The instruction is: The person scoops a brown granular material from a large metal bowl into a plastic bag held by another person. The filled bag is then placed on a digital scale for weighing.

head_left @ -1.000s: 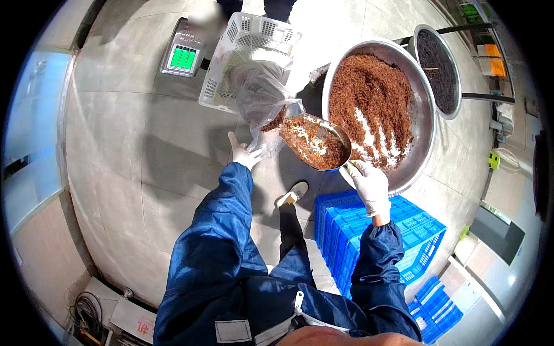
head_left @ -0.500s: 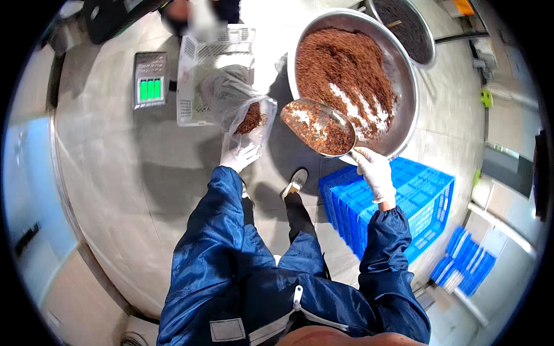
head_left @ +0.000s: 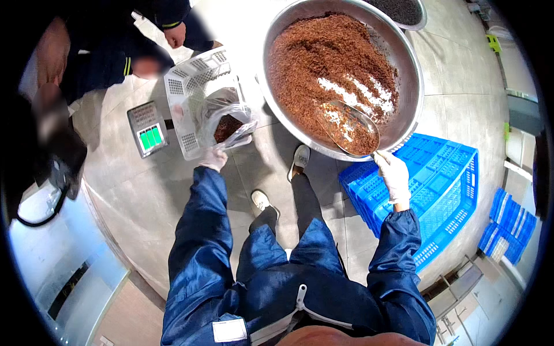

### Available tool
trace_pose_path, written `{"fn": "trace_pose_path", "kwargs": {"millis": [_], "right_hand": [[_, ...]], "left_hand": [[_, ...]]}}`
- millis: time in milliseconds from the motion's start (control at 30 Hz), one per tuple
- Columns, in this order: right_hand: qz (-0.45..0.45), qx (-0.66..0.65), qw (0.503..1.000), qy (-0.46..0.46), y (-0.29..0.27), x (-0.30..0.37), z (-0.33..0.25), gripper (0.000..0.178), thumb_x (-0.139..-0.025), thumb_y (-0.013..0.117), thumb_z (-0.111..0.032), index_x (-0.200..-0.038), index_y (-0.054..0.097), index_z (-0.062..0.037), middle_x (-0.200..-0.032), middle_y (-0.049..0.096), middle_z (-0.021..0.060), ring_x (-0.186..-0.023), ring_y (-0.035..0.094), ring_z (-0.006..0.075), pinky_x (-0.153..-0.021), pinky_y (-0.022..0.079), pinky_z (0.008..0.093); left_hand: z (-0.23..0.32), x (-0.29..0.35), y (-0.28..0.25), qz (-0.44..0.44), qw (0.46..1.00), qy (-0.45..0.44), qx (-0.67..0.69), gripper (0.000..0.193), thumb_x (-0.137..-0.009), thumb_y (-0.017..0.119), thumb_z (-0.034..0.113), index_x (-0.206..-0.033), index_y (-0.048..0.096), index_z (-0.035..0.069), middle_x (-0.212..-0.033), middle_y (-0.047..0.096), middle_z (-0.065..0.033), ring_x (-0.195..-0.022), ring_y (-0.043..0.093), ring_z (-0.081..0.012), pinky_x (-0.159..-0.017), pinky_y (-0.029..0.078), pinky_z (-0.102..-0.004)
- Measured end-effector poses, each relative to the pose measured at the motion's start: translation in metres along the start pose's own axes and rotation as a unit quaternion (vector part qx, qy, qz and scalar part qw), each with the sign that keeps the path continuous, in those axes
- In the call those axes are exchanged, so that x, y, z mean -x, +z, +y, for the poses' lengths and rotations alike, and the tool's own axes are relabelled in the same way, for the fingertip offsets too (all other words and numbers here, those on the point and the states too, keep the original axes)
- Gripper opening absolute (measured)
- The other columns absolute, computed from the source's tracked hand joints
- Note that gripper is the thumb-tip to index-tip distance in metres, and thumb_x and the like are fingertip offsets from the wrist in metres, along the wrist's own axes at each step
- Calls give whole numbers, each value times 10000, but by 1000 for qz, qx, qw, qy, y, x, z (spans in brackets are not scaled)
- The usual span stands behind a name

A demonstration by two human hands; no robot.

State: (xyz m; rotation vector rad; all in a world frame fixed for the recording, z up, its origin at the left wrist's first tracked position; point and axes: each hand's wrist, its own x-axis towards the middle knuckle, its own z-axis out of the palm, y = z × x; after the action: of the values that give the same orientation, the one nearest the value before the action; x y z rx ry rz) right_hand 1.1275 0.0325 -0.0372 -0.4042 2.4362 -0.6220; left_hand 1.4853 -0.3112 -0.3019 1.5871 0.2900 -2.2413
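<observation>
My gloved right hand [head_left: 394,176] grips the handle of a metal scoop [head_left: 369,128]. The scoop lies low over the near side of a large steel bowl [head_left: 411,69], with reddish-brown flakes and pale bits in it. Similar reddish-brown flakes [head_left: 323,57] with white streaks partly fill the bowl. To the left, my gloved left hand [head_left: 214,158] is closed on the near edge of a clear plastic bag [head_left: 247,118]. Some brown flakes show through the bag's mouth. The bag rests in a white perforated basket [head_left: 175,98]; my left fingertips are partly hidden.
A digital scale [head_left: 148,129] with a green display lies left of the basket. Blue plastic crates [head_left: 430,173] stand below the bowl at right. Another bowl [head_left: 426,16] of dark material sits far right. Another person's dark sleeves [head_left: 95,72] and hands reach in at upper left.
The scoop has moved rightward from between bag and bowl to over the bowl. My left hand stays at the bag. The view has shifted, and another person shows more at upper left.
</observation>
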Motion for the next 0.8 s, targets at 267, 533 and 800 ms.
{"fn": "trace_pose_path", "kwargs": {"millis": [267,533,800], "right_hand": [[-9,4,1000,-4,-46,-63,-3,288,-844,587,-293,-1007,657,-66,-661,617,68,-529,547,122,-518,426,254],[-11,54,994,-93,-48,-112,-55,273,-830,596,-269,-1014,651,-74,-916,662,114,-814,645,233,-727,483,283],[-81,115,945,-295,17,-110,-158,222,-832,547,-303,-904,660,-125,-775,635,108,-722,618,288,-637,483,363]], "left_hand": [[60,67,108,-86,992,85,24,217,-917,340,187,-974,504,56,-638,452,-14,-448,396,-84,-437,367,-227],[-30,63,141,-67,985,66,145,94,-853,492,89,-945,508,84,-624,433,21,-471,401,-76,-419,404,-219],[-36,46,81,-185,971,4,-149,293,-911,421,205,-1040,529,-35,-764,522,-60,-603,472,-161,-596,396,-283]]}}
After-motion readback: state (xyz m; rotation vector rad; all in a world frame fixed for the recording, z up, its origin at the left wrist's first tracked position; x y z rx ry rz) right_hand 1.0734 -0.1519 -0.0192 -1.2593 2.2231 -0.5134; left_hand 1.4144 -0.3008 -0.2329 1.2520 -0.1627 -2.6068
